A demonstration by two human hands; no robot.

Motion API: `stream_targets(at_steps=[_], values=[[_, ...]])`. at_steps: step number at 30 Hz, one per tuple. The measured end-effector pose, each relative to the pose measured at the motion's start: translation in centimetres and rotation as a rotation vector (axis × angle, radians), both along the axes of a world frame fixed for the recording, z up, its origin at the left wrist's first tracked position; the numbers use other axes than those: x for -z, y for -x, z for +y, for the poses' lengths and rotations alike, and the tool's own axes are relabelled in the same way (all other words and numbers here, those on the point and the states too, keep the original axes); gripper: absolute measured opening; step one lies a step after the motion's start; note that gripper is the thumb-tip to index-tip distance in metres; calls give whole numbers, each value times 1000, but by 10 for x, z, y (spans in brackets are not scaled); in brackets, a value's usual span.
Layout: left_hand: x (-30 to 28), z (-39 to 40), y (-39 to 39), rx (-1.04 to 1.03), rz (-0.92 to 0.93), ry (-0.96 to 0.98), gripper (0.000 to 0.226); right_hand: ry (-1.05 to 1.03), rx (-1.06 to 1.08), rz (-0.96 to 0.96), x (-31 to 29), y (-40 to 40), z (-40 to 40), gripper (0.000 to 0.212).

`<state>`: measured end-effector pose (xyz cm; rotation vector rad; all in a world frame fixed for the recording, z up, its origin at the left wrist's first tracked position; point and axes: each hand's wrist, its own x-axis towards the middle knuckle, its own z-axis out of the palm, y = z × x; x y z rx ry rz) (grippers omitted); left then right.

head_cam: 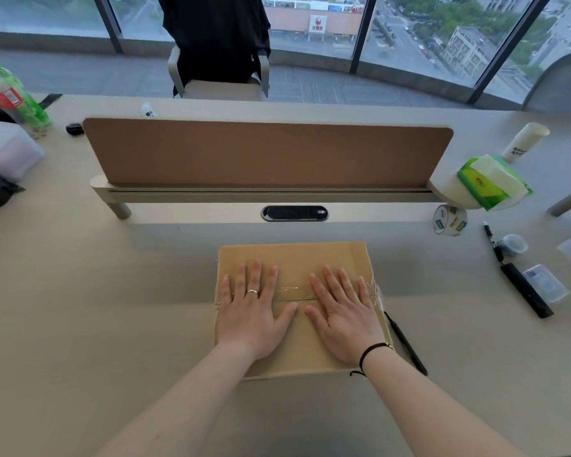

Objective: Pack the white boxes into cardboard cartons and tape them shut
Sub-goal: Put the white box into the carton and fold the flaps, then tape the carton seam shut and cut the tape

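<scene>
Carton: a closed cardboard carton (297,291) sits flat on the bench (112,291), near its front edge and straight ahead of the person; clear tape (294,290) runs across the seam where the top flaps meet and wraps down over the right edge.
Left grip: the left hand (253,311) lies palm down on the carton's left half, fingers straight and spread, grasping nothing; a ring sits on one finger.
Right grip: the right hand (342,316) lies palm down on the right half, fingers straight and spread, grasping nothing; a dark band circles the wrist.
Gap between hands: the thumbs point toward each other, apart, with the taped seam between them.
Carton's right edge: a black pen (406,343) lies on the bench just beside it.
Open room: bare bench spreads wide to the left of the carton and between it and the divider panel (267,153) behind.
Right side: a tape roll (449,220) stands near the divider's end, below a green tissue pack (491,181); a black marker (491,237) and a black utility knife (526,290) lie well apart from the carton.
Far left: a green bottle (17,97) stands by the bench's edge.
</scene>
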<state>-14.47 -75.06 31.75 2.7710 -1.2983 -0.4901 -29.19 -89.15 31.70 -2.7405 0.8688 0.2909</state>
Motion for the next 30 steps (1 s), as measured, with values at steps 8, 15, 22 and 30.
stream_targets(at_steps=[8, 15, 22, 30], values=[[-14, -16, 13, -113, 42, -26, 78, -123, 2, -107, -9, 5, -5, 66], [-33, -123, 67, -64, 128, 147, 55, -40, 73, -495, -21, 31, -70, 32], [-43, -247, 103, 16, 231, 296, 42, -175, 300, -544, -32, 74, -190, 33], [-41, -375, 142, -187, 631, 390, 37, -514, 857, -709, -21, 107, -325, 43]])
